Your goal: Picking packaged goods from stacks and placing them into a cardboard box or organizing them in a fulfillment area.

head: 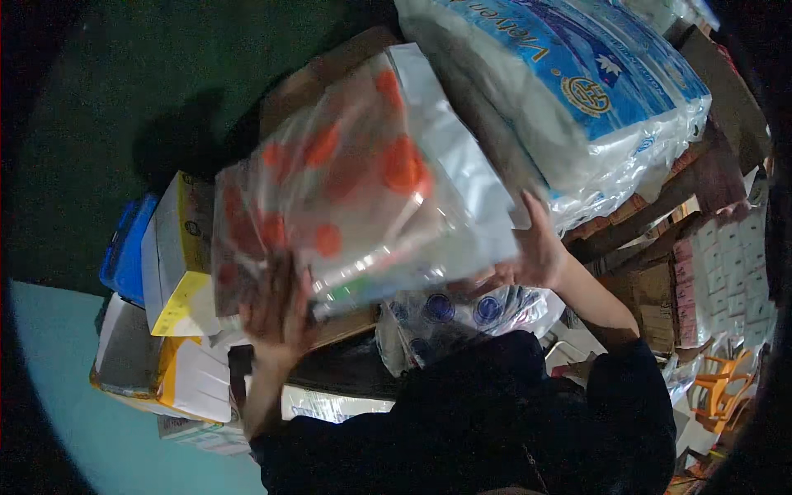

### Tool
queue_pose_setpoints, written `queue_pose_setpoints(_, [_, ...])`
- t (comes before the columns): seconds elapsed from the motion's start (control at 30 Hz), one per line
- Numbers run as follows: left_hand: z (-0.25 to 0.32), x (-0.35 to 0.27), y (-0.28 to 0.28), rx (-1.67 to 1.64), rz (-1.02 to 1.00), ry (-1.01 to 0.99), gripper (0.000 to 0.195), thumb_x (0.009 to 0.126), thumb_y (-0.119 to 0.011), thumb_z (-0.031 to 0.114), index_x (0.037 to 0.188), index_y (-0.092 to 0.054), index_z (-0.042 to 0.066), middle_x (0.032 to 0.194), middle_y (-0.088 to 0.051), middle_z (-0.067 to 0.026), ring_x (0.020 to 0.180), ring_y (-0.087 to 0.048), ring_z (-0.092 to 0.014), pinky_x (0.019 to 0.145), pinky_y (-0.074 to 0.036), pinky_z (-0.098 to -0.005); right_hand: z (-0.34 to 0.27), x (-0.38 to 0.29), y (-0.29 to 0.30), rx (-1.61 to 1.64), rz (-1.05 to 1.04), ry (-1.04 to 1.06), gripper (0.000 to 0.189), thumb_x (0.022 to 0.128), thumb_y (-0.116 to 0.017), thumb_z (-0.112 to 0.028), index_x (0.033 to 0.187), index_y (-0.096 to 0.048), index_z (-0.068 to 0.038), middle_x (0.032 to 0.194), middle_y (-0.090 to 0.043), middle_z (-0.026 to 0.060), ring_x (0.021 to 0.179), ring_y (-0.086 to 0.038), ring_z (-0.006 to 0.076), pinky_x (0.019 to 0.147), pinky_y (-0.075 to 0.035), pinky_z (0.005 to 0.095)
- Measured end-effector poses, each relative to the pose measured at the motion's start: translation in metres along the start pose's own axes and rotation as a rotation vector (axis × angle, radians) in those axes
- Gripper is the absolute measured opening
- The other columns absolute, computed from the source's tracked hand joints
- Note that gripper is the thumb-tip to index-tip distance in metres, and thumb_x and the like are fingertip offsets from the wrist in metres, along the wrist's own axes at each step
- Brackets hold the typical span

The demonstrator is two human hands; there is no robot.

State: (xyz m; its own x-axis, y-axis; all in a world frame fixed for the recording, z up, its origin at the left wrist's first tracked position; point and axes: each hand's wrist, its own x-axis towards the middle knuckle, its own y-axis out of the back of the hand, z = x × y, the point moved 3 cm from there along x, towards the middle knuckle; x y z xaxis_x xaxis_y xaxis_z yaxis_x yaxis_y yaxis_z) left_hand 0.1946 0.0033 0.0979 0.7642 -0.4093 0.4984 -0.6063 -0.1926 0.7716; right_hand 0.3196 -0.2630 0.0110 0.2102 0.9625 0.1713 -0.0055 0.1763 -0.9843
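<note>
A large plastic-wrapped package (359, 179) with orange-red dots and a silvery-white side spans the space between my two hands. My left hand (278, 309) presses flat against its lower left part and is blurred. At the package's right corner, my right hand (538, 250) grips with the thumb up along the edge and the fingers underneath. Part of a brown cardboard surface (346, 65) shows behind the package. Beneath it lies a clear plastic bag (458, 309) printed with dark blue circles.
A big bag (594, 80) in blue and clear plastic, bearing writing, sits upper right. Left are a yellow-and-white box (179, 260), a blue plastic object (129, 247) and an open carton (133, 352). Stacked wrapped packs (724, 278) and an orange plastic chair (721, 383) stand right.
</note>
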Motion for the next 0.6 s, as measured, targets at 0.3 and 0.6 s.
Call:
queue_pose_setpoints(0.3, [-0.005,-0.046,0.009,-0.413,-0.07,0.276,0.063,0.062,-0.069,0.027,0.118,-0.045,0.008,0.127,-0.037,-0.0147,0.118,-0.035,-0.03,0.094,-0.025,-0.041,0.014,0.016,-0.027,-1.393,0.499,0.206,0.062,0.073,-0.058,-0.026,0.125,-0.033,-0.004,0.12,-0.044,0.0105,0.111,-0.041,0.0192,0.088,-0.039,0.0358])
queue_pose_setpoints(0.6, [0.01,-0.3,-0.249,-1.629,0.438,1.333,0.072,0.076,-0.057,0.028,0.132,-0.015,0.011,0.125,-0.03,-0.0126,0.107,-0.037,-0.023,0.088,-0.032,-0.0367,0.074,0.049,0.007,-1.961,0.252,0.322,0.093,0.05,-0.078,-0.036,0.121,-0.03,0.001,0.116,-0.043,0.0197,0.107,-0.042,0.0272,0.093,-0.032,0.0341])
